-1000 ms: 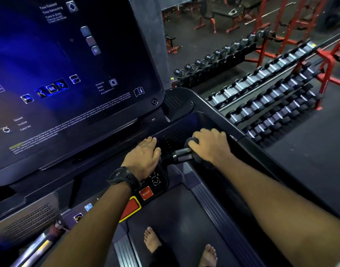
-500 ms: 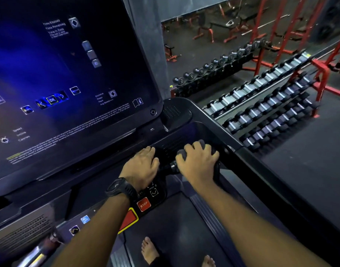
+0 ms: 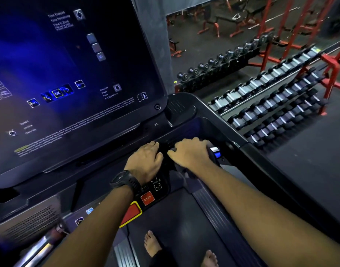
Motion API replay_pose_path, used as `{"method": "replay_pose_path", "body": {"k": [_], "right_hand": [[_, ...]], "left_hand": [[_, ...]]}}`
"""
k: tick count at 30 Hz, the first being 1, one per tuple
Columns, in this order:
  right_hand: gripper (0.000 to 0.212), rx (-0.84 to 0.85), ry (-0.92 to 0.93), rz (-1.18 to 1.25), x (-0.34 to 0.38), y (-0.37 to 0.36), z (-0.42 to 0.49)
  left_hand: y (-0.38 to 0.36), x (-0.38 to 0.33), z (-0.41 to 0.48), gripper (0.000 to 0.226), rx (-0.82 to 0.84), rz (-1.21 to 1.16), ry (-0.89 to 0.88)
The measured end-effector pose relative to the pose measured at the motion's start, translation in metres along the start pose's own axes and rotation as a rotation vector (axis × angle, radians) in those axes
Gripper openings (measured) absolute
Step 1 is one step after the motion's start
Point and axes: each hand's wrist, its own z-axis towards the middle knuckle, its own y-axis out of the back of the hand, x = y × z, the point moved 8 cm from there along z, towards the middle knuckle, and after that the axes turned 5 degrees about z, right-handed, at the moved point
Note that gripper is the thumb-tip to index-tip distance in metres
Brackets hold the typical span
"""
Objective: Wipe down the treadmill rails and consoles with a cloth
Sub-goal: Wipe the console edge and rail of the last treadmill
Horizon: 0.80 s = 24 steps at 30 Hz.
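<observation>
A three-tier rack (image 3: 329,74) is seen at the right edge of the dark floor (image 3: 310,170), each tier filled with dumbbells (image 3: 261,110) laid side by side. Behind it, a longer row of round-headed dumbbells (image 3: 229,54) is ranged on a low black stand (image 3: 213,77). Red steel frames (image 3: 265,22) are set along the floor's far edge, with what appear to be benches (image 3: 229,18) among them, though blurred. A grey pillar (image 3: 153,35) is noted at the left.
</observation>
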Motion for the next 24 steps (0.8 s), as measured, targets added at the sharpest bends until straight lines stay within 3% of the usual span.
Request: {"method": "replay_pose_path", "body": {"k": [2, 5, 7, 12, 16, 17, 19, 22, 24], "right_hand": [[0.054, 0.035, -0.034, -0.015, 0.005, -0.003, 0.002], [0.043, -0.272, -0.037, 0.013, 0.008, -0.005, -0.041], [0.039, -0.334, 0.031, 0.018, 0.01, -0.009, -0.053], [0.051, 0.045, 0.047, 0.001, 0.024, -0.005, -0.004], [0.038, -0.328, 0.042, -0.003, 0.027, 0.0, -0.044], [0.038, -0.331, 0.078, 0.004, 0.028, 0.0, -0.046], [0.045, -0.144, 0.113, 0.033, 0.026, 0.0, -0.028], [0.066, 0.225, 0.021, 0.076, 0.01, -0.006, -0.001], [0.076, 0.284, -0.045, 0.057, -0.003, -0.007, 0.007]], "left_hand": [[0.0, -0.001, -0.002, 0.054, 0.008, -0.012, 0.002], [0.001, -0.002, -0.002, 0.053, -0.001, -0.021, 0.001], [0.002, -0.001, 0.0, 0.051, -0.003, -0.03, 0.001], [-0.001, 0.001, -0.002, 0.05, 0.014, -0.04, -0.002], [0.0, -0.001, -0.003, 0.049, 0.0, -0.062, 0.003], [0.001, 0.0, -0.001, 0.049, -0.004, -0.064, 0.002], [0.0, 0.001, -0.001, 0.049, 0.01, -0.083, 0.005], [0.001, 0.0, -0.005, 0.05, 0.04, -0.096, -0.009], [0.0, -0.001, -0.006, 0.05, 0.064, -0.091, -0.026]]}}
